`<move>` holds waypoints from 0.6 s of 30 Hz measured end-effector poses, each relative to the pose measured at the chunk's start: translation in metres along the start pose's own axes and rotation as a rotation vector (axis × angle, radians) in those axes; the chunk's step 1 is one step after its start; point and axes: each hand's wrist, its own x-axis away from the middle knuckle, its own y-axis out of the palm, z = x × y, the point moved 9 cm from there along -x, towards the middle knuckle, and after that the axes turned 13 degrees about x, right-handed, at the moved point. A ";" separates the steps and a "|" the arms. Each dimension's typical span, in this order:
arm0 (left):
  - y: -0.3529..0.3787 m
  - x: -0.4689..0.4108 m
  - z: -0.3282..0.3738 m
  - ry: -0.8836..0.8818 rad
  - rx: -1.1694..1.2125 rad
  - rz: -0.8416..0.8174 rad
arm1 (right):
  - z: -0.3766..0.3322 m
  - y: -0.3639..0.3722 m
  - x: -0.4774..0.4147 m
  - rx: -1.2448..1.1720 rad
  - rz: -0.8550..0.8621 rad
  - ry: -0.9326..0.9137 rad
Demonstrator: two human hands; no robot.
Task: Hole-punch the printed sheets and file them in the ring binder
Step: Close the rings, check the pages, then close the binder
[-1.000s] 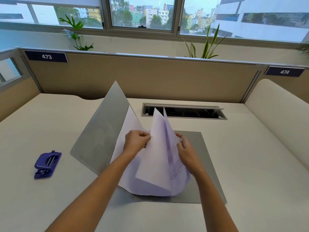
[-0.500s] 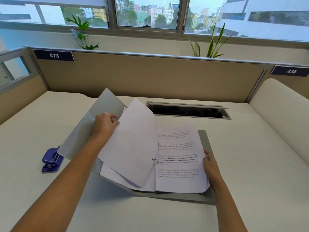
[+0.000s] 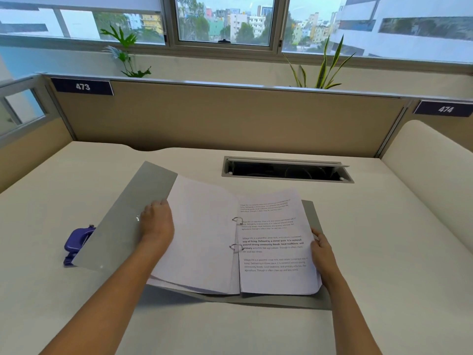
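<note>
A grey ring binder (image 3: 128, 213) lies open on the desk in front of me, its left cover raised at a slant. Printed sheets (image 3: 273, 247) sit on its two metal rings (image 3: 236, 233); blank backs (image 3: 202, 237) lie on the left side, a text page on the right. My left hand (image 3: 156, 224) rests palm down on the left edge of the turned sheets, against the cover. My right hand (image 3: 321, 248) holds the right edge of the printed page. A purple hole punch (image 3: 75, 243) sits left of the binder, half hidden behind the cover.
An open cable slot (image 3: 286, 170) is set into the desk behind the binder. A beige partition (image 3: 230, 119) with labels 473 and 474 closes the back, with plants and a window beyond it. A rounded side panel (image 3: 430, 170) rises on the right.
The sheets that stood upright between my hands have been laid open. My left hand swept the turned pages to the left and pressed them down; the left cover has dropped lower over the punch.
</note>
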 end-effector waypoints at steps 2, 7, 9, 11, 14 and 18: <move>0.004 0.004 0.002 0.003 -0.083 -0.007 | 0.000 -0.001 -0.002 -0.003 0.004 -0.006; -0.002 0.008 0.011 0.040 -0.265 0.044 | 0.003 -0.003 -0.010 0.010 0.001 -0.003; -0.001 0.012 0.024 0.106 -0.314 0.042 | 0.004 -0.002 -0.011 0.005 0.004 -0.002; 0.010 0.018 0.042 0.213 -0.337 -0.018 | 0.005 -0.002 -0.011 0.000 0.013 -0.005; 0.031 0.025 0.069 0.386 -0.248 -0.125 | 0.006 0.000 -0.011 -0.010 0.014 -0.008; 0.062 0.045 0.109 0.643 0.058 -0.285 | 0.010 0.000 -0.014 -0.007 0.027 -0.003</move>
